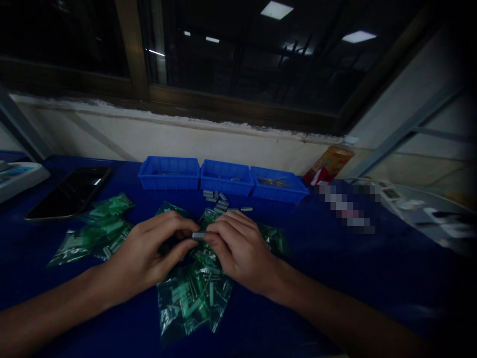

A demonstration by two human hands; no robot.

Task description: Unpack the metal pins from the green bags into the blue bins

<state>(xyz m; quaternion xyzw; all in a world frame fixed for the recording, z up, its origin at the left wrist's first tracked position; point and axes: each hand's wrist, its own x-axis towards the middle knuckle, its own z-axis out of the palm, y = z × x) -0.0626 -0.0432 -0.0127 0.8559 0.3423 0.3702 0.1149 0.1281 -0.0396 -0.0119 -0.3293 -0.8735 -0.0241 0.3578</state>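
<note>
Between my two hands is a small grey metal cylinder (200, 235), lying sideways. The thumb and fingers of my left hand (158, 246) pinch its left end. My right hand (242, 246) grips the other end, which its fingers cover. Below and behind the hands lie green-tinted clear plastic bags (196, 298) filled with thin rods and small parts. More such bags (106, 223) are heaped left of my left hand. Just beyond my fingertips, several similar grey cylinders (219, 201) lie loose on the blue table.
Three blue bins (169, 179) stand in a row at the back; the right one (279, 188) holds thin metal pieces. A black phone (69, 193) and a white device (22, 178) lie at left. An orange-brown bottle (333, 161) stands back right, near a cluttered grey surface (413, 209).
</note>
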